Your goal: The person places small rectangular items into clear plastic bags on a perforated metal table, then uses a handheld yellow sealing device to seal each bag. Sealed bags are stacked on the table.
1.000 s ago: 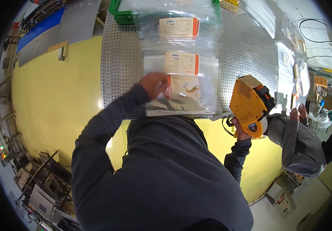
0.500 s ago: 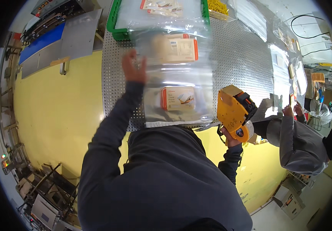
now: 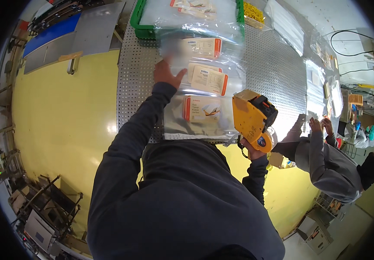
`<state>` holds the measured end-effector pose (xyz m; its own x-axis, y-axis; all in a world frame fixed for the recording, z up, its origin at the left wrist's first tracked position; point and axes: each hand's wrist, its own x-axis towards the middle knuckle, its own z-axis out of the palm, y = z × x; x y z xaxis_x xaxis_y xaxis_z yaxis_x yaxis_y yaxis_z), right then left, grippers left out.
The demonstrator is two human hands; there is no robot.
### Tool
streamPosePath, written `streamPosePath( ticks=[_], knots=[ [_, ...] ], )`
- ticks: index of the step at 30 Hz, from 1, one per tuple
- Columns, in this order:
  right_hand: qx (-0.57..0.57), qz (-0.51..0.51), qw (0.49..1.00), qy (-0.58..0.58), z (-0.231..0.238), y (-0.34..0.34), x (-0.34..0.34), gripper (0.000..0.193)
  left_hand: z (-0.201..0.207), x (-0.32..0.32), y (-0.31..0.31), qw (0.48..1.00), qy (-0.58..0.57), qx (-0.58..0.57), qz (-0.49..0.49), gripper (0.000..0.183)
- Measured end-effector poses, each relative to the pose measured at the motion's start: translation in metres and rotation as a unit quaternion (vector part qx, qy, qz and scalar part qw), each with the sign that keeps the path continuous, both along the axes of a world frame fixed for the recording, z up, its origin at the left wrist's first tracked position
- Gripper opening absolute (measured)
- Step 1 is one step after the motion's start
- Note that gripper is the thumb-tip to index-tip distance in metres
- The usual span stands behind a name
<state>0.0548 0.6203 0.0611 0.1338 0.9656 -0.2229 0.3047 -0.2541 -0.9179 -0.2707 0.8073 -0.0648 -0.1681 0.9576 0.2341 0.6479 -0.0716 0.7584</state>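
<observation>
The left hand's (image 3: 166, 73) fingers are spread, gripping nothing I can see, beside overlapping clear bags (image 3: 176, 131) on the tabletop (image 3: 276, 56); brushing them could skew the row. The right hand (image 3: 253, 150) wraps a yellow label gun (image 3: 250, 120) whose low-hanging body might snag loose film.

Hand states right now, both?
Left hand: open, at the bags' left edge; contact unclear.
Right hand: closed, holding the yellow tool.
</observation>
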Motion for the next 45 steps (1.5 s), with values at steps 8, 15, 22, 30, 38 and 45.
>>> streamPosePath(
  ticks=[8,15,22,30,38,45],
  knots=[
    [0.006,0.006,0.999,-0.032,-0.019,-0.004,0.007,0.035,0.031,0.015,0.004,0.984,0.103,-0.147,0.02,0.082],
    [-0.024,-0.001,0.999,-0.049,-0.02,-0.012,0.014,0.037,0.025,-0.003,0.032,0.965,-0.149,-0.212,-0.042,0.045],
    [-0.036,-0.025,0.998,-0.034,-0.034,-0.014,0.021,0.044,0.06,-0.028,0.088,0.893,-0.423,0.027,-0.153,0.022],
    [-0.056,-0.013,0.998,0.01,-0.051,0.001,0.022,0.051,0.012,-0.037,0.106,0.903,-0.331,0.146,0.231,0.041],
    [-0.053,-0.116,0.989,0.069,-0.082,0.0,0.029,0.043,-0.028,-0.012,-0.023,0.964,-0.235,0.07,0.103,0.085],
    [-0.077,-0.135,0.974,0.163,-0.095,0.0,0.033,0.044,-0.02,-0.007,0.054,0.965,-0.23,-0.033,0.122,0.083]
  ],
)
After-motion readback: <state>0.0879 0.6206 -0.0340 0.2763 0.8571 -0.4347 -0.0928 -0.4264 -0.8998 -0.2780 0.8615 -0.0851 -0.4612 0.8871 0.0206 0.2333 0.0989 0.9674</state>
